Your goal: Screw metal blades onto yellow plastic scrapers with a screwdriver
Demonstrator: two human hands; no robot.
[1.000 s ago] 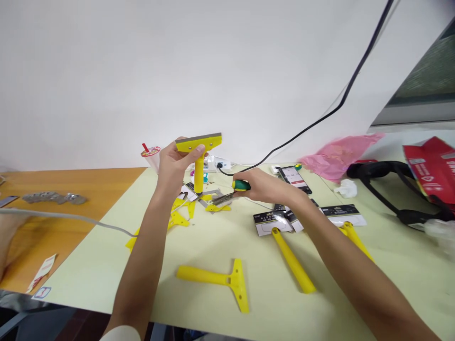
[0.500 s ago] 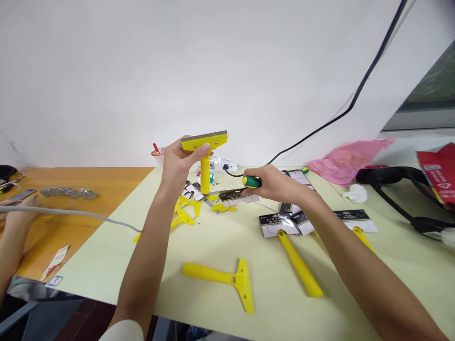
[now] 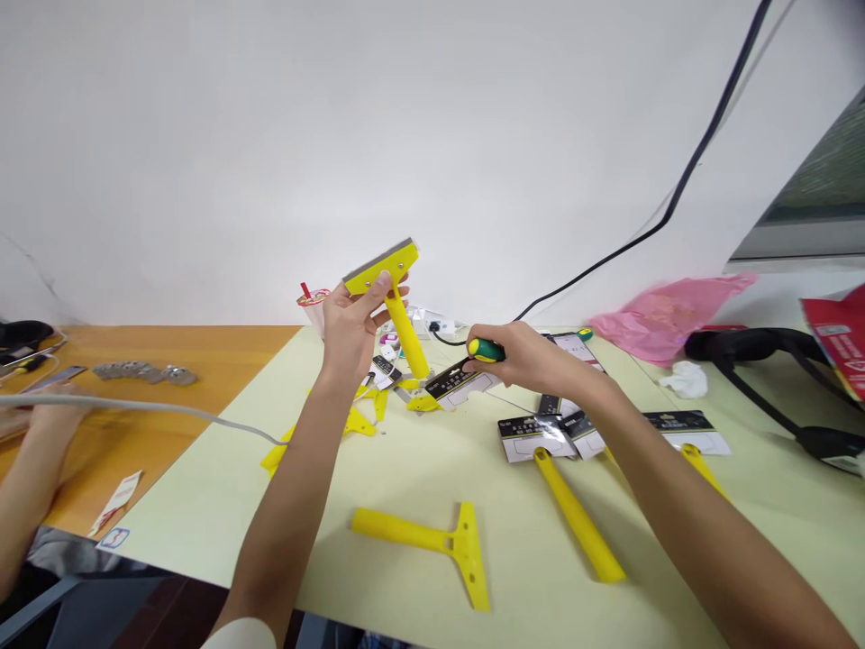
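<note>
My left hand (image 3: 351,324) grips a yellow scraper (image 3: 406,341) near its head, with the grey blade edge up and the handle slanting down to the right. Closed around a screwdriver (image 3: 487,351) with a green and yellow handle is my right hand (image 3: 527,356). A black-and-white header card (image 3: 460,386) hangs under those fingers and seems pinched by them. Below on the table lies a yellow scraper body (image 3: 420,539) with open screw holes. More yellow scraper parts (image 3: 361,422) lie behind my left forearm.
Carded scrapers with yellow handles (image 3: 581,518) lie at right, partly under my right forearm. Beyond are a pink plastic bag (image 3: 649,315), crumpled tissue (image 3: 686,380) and a black strap (image 3: 757,397). A grey cable (image 3: 168,411) crosses at left, near another person's hand (image 3: 58,415).
The scraper in my left hand has tilted, its right end of the head rising and its handle swinging right. The card under my right hand has tilted too. The camera view has shifted slightly.
</note>
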